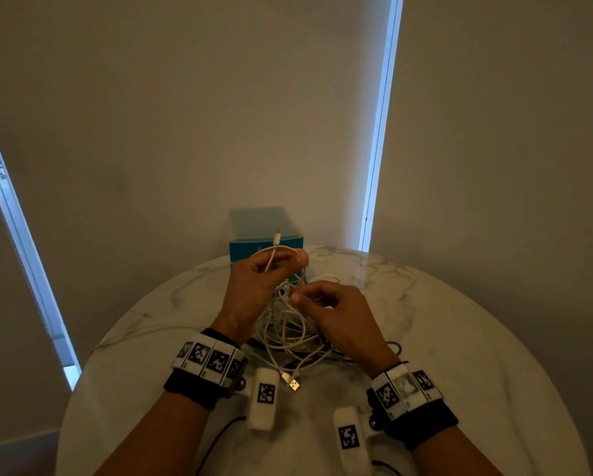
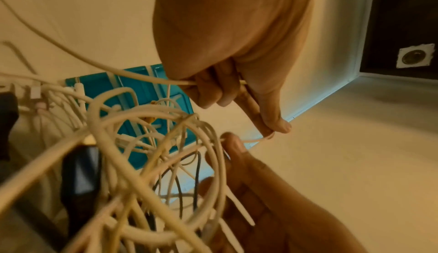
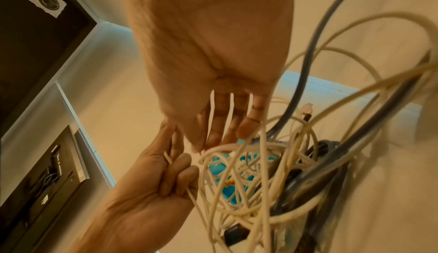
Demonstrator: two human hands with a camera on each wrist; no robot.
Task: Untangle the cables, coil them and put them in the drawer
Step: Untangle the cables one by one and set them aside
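Risk, as a judgement: pulling the white cable hard likely tightens the knot in the tangle (dark cables threaded through it too) or drags the whole heap across the bench. Loose plug apt to snag.

Left hand: fingers clenched round that cable, its tip poking up. Right hand: pinching a strand beside the tangle; fingers otherwise half curled.

Tangle heaped mid-bench, part lifted. Teal drawer box behind it.

Round marble table, drawn blinds
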